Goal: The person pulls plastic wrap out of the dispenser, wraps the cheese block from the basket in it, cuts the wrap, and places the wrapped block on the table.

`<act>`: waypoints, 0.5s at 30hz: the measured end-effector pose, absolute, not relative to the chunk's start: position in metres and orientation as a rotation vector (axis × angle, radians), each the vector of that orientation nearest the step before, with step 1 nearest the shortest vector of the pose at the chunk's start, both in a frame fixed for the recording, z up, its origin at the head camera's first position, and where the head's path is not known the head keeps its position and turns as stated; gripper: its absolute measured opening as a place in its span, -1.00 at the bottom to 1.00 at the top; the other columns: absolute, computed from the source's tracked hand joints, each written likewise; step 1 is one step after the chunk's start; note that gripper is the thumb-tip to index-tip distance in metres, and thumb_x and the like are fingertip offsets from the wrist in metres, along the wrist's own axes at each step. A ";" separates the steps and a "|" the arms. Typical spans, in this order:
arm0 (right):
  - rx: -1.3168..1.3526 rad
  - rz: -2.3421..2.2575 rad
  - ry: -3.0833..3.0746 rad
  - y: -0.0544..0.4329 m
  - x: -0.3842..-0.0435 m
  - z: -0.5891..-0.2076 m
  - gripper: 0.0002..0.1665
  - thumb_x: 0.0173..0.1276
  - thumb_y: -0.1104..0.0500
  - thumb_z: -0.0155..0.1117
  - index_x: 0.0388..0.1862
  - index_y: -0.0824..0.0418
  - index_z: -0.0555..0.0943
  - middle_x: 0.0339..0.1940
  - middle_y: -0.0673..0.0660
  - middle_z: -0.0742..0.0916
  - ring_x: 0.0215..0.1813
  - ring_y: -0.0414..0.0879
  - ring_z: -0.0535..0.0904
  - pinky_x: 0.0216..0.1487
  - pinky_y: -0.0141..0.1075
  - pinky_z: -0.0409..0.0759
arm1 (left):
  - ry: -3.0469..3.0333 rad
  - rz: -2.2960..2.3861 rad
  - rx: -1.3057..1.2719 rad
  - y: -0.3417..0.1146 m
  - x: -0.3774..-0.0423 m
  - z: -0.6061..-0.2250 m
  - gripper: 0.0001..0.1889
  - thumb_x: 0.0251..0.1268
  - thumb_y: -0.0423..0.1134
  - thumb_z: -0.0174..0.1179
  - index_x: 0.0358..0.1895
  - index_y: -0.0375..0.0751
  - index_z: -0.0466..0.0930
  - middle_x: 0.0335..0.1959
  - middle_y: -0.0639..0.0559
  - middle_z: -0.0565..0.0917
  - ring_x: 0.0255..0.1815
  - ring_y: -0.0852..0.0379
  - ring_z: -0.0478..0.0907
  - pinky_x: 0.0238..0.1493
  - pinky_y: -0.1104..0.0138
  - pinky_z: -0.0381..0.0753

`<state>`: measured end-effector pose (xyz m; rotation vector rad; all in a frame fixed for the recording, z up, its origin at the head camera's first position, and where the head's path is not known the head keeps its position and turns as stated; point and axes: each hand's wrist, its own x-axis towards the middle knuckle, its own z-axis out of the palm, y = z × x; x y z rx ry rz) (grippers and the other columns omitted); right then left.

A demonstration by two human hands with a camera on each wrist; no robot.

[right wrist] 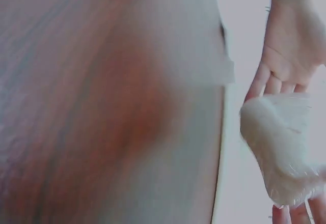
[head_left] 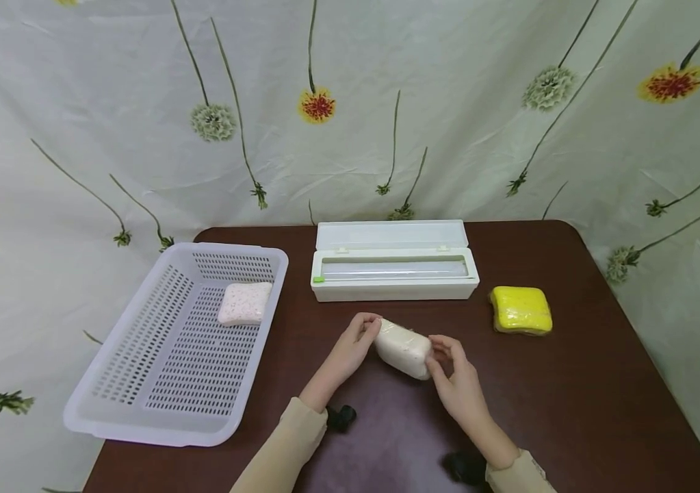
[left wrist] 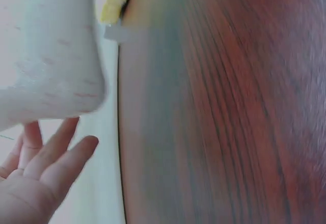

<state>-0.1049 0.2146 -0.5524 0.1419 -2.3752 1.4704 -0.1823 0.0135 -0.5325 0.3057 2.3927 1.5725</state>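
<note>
Probably a wrap-finishing step: white rounded block (head_left: pixel 403 348) in clear plastic film (right wrist: pixel 290 186), held over dark-brown wooden table (head_left: pixel 584 404).
Left hand (head_left: pixel 350 348), right hand (head_left: pixel 459 383): fingertips grip opposite ends. Next likely calls for pressing film edges flat.

Dark reddish-brown and rounded at its far corners, the table (head_left: pixel 596 390) spreads across my distant head-camera feed. I see a pale perforated plastic basket (head_left: pixel 159 434) along its left edge, a white long box (head_left: pixel 394 290) with lid tipped back at the far side, and a shiny yellow block (head_left: pixel 521 310) right of it.
</note>
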 end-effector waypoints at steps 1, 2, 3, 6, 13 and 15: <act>0.091 1.553 -2.352 0.216 -0.106 -0.551 -0.59 0.33 0.46 0.24 0.14 0.34 0.47 0.02 0.26 0.72 -0.03 -0.29 0.61 -0.08 -0.46 0.60 | 2.372 1.600 0.323 0.014 -0.181 -0.532 -0.53 0.57 0.04 -0.10 0.27 -0.24 0.36 0.09 -0.23 0.56 0.16 -0.09 0.53 0.12 0.10 0.52; 0.043 1.635 -2.329 0.218 -0.107 -0.549 -0.61 0.36 0.46 0.18 0.16 0.38 0.45 0.02 0.31 0.71 -0.03 -0.36 0.59 -0.07 -0.53 0.56 | 2.338 1.632 0.336 0.015 -0.180 -0.531 -0.54 0.56 0.00 -0.06 0.28 -0.26 0.34 0.08 -0.24 0.55 0.13 -0.08 0.54 0.08 0.14 0.54; -0.004 1.721 -2.304 0.220 -0.108 -0.547 -0.62 0.40 0.47 0.13 0.18 0.41 0.43 0.04 0.37 0.69 -0.03 -0.42 0.56 -0.06 -0.59 0.52 | 2.299 1.663 0.349 0.016 -0.178 -0.530 -0.55 0.54 -0.05 -0.01 0.29 -0.28 0.32 0.07 -0.23 0.54 0.10 -0.05 0.55 0.03 0.19 0.55; -0.141 1.939 -2.246 0.224 -0.111 -0.542 -0.59 0.49 0.43 -0.01 0.29 0.42 0.35 0.11 0.45 0.63 -0.05 -0.51 0.52 -0.07 -0.60 0.50 | 2.167 1.747 0.390 0.019 -0.174 -0.529 -0.49 0.42 -0.23 0.18 0.31 -0.34 0.25 0.00 -0.20 0.48 -0.03 0.05 0.56 -0.08 0.35 0.57; -0.372 2.208 -2.203 0.229 -0.114 -0.535 -0.51 0.62 0.21 -0.14 0.48 0.17 0.24 0.12 0.22 0.61 -0.08 -0.39 0.55 -0.11 -0.46 0.54 | 2.081 1.817 0.365 0.022 -0.168 -0.529 -0.27 0.26 -0.36 0.31 0.43 -0.29 0.14 -0.12 -0.08 0.39 -0.18 0.18 0.55 -0.21 0.44 0.56; -0.337 2.310 -2.180 0.231 -0.114 -0.536 -0.48 0.63 0.13 -0.14 0.50 0.18 0.20 0.10 0.09 0.58 -0.03 -0.38 0.55 -0.07 -0.46 0.56 | 2.120 1.806 0.336 0.023 -0.168 -0.531 -0.24 0.26 -0.34 0.32 0.48 -0.21 0.13 -0.14 -0.07 0.39 -0.18 0.16 0.58 -0.24 0.44 0.54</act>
